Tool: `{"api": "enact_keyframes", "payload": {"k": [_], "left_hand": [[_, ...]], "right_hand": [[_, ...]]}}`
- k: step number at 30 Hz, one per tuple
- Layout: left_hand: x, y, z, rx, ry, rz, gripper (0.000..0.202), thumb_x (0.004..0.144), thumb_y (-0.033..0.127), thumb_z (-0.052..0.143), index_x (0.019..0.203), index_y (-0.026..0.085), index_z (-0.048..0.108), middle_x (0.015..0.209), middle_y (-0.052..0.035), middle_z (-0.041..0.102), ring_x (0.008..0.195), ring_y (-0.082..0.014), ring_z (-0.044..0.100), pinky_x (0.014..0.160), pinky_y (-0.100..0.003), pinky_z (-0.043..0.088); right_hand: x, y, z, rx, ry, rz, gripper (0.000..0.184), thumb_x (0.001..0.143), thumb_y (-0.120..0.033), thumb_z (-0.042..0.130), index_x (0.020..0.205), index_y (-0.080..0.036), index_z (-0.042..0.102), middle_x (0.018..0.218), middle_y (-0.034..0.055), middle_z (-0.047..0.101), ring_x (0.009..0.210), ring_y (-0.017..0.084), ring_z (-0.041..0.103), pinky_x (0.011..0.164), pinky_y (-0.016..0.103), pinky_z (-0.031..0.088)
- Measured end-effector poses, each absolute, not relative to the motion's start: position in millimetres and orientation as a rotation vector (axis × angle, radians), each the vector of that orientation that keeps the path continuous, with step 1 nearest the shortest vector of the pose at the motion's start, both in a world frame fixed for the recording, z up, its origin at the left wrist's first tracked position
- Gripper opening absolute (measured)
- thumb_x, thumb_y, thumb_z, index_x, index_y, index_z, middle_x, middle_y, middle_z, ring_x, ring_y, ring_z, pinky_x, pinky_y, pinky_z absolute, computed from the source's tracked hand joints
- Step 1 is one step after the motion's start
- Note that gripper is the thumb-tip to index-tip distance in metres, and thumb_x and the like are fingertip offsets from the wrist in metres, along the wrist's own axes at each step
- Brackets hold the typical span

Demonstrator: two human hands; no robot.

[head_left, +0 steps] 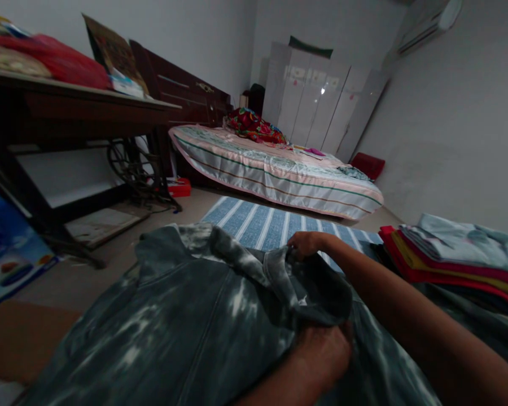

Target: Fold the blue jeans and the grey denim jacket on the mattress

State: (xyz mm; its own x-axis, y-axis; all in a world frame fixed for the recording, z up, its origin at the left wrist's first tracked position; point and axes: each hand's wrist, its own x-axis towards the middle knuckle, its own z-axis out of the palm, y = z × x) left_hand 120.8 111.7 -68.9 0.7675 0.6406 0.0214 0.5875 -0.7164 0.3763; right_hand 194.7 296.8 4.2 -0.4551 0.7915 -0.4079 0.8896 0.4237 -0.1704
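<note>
A dark grey-green jacket [186, 316] with pale tie-dye blotches lies spread out in front of me. Its collar [275, 270] stands up toward the right. My right hand [307, 245] reaches in from the right and pinches the far end of the collar. Nearer to me, my left hand [324, 349] is closed on the collar's near side, its fingertips hidden behind the cloth. Between the two hands the neck opening gapes, and a small white label [302, 301] shows inside it.
A blue-and-white striped cloth [254, 223] lies beneath and beyond the jacket. Folded clothes [461, 254] are stacked at right. Behind stands a bed [279, 175]. On the left are a treadle sewing table [88, 110] and a blue box [12, 248].
</note>
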Motion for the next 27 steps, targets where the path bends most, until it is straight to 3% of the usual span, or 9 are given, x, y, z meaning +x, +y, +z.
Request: {"api": "enact_keyframes", "payload": {"k": [4,8,10,13,15,19,21,27], "left_hand": [[128.0,108.3,-72.4,2.698,0.988,0.082,0.052,0.073,0.002,0.052,0.124,0.008,0.055,0.102,-0.0170,0.070,0.095,-0.0292,0.065,0.081,-0.038,0.050],[137.2,106.2,-89.5,2.713,1.031,0.205,0.046,0.081,0.005,0.043,0.125,0.009,0.056,0.106,-0.0172,0.069,0.088,-0.0263,0.066,0.073,-0.038,0.053],[139.5,106.8,-96.7,2.776,1.019,0.305,0.044,0.085,0.009,0.040,0.126,0.012,0.057,0.119,-0.0161,0.064,0.101,-0.0270,0.063,0.081,-0.041,0.052],[138.3,108.6,-98.5,2.887,0.994,0.446,0.041,0.088,0.018,0.041,0.125,0.019,0.059,0.133,-0.0100,0.056,0.127,-0.0271,0.046,0.099,-0.045,0.041],[135.8,108.5,-94.9,2.874,1.021,0.452,0.042,0.087,0.020,0.043,0.126,0.020,0.058,0.135,-0.0094,0.054,0.129,-0.0266,0.044,0.099,-0.043,0.041],[131.3,104.5,-84.7,2.732,1.204,0.380,0.050,0.086,0.022,0.044,0.136,0.016,0.048,0.136,-0.0140,0.053,0.120,-0.0288,0.051,0.089,-0.041,0.046],[129.9,102.9,-80.0,2.670,1.329,0.352,0.056,0.085,0.023,0.046,0.141,0.013,0.041,0.130,-0.0168,0.056,0.117,-0.0308,0.052,0.090,-0.043,0.043],[126.9,106.0,-69.7,2.561,1.515,0.317,0.057,0.091,0.035,0.043,0.139,0.004,0.041,0.134,-0.0250,0.050,0.125,-0.0394,0.042,0.105,-0.061,0.020]], "right_hand": [[205.3,303.4,-0.7,1.438,2.435,-0.604,0.022,0.056,-0.012,0.069,0.078,-0.016,0.072,0.061,-0.0040,0.063,0.059,0.012,0.056,0.055,0.020,0.040],[215.8,300.4,0.7,1.526,2.585,-0.642,0.014,0.065,-0.018,0.062,0.076,-0.015,0.069,0.065,-0.0036,0.061,0.063,0.011,0.054,0.057,0.019,0.039],[218.1,301.3,-0.4,1.595,2.629,-0.659,0.015,0.068,-0.021,0.060,0.078,-0.014,0.068,0.066,-0.0029,0.061,0.063,0.011,0.053,0.057,0.019,0.038],[216.3,304.6,-9.8,1.662,2.625,-0.683,0.010,0.065,-0.021,0.061,0.069,-0.014,0.066,0.058,-0.0039,0.056,0.058,0.010,0.050,0.054,0.020,0.036],[213.3,307.3,-18.4,1.675,2.619,-0.712,0.008,0.063,-0.021,0.061,0.067,-0.015,0.064,0.056,-0.0055,0.053,0.055,0.009,0.047,0.053,0.020,0.035],[209.5,312.8,-29.2,1.667,2.609,-0.741,0.008,0.063,-0.023,0.063,0.065,-0.016,0.060,0.055,-0.0076,0.048,0.055,0.008,0.044,0.052,0.018,0.033],[208.8,315.0,-30.2,1.656,2.591,-0.728,0.008,0.062,-0.022,0.064,0.063,-0.016,0.060,0.054,-0.0078,0.047,0.055,0.008,0.044,0.051,0.018,0.032],[207.6,314.9,-16.8,1.636,2.566,-0.613,0.010,0.062,-0.021,0.067,0.071,-0.016,0.067,0.059,-0.0059,0.052,0.060,0.009,0.048,0.052,0.017,0.033]]}}
